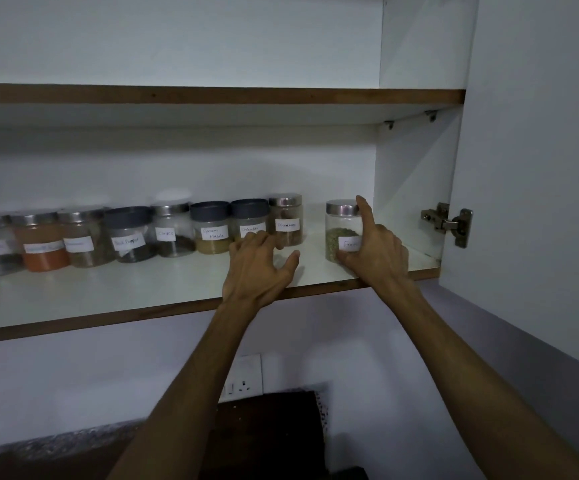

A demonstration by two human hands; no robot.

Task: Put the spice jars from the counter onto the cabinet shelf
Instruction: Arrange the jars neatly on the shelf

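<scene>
Fennel jar (341,233): upright on shelf (163,289), lid up, label facing out.
Right hand (376,252): grips jar, index finger raised.
Left hand (258,268): fingers spread, holding nothing.

i see white cabinet walls (177,46) w/ brown-edged shelf (108,317). jars are clear w/ white labels: fennel jar (341,233) has silver lid, green contents; cinnamon jar (286,218) silver lid, brown inside; coriander jar (250,216) & garam masala jar (211,226) dark grey lids, latter w/ tan-yellow powder. one jar (40,240) far left holds orange-red powder. hinge (449,223) is silver metal. wall socket (244,377) white. counter (56,445) speckled grey.
</scene>
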